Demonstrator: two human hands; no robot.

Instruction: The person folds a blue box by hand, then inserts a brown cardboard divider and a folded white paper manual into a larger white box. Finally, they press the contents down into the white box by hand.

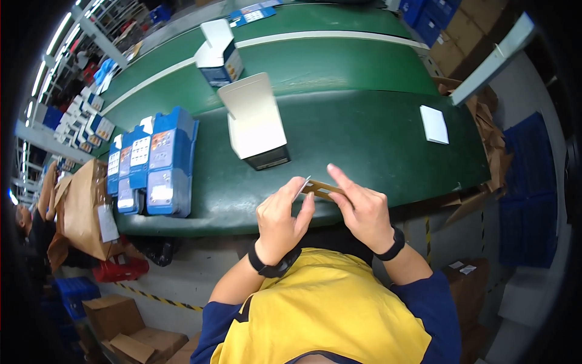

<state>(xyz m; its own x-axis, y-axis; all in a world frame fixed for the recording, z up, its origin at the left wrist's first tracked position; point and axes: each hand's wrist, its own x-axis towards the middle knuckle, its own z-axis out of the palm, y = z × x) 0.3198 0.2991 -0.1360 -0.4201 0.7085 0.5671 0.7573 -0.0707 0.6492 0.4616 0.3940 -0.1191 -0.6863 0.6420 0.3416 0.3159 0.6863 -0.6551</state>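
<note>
My left hand pinches one end of a small brown cardboard piece with cut-outs. A thin pale edge shows by the left fingertips, and I cannot tell whether it belongs to the same piece. At the other end, my right hand grips the cardboard piece with its thumb beneath, while a forefinger sticks up. Beyond my hands stands an open carton, white inside and dark outside, its lid flap raised. A second open carton with a blue printed side is farther back on the green bench.
Several blue printed packs stand at the left of the green bench. A stack of white sheets lies at its right end. Brown boxes and a person are beyond the left edge. A grey post rises at the right.
</note>
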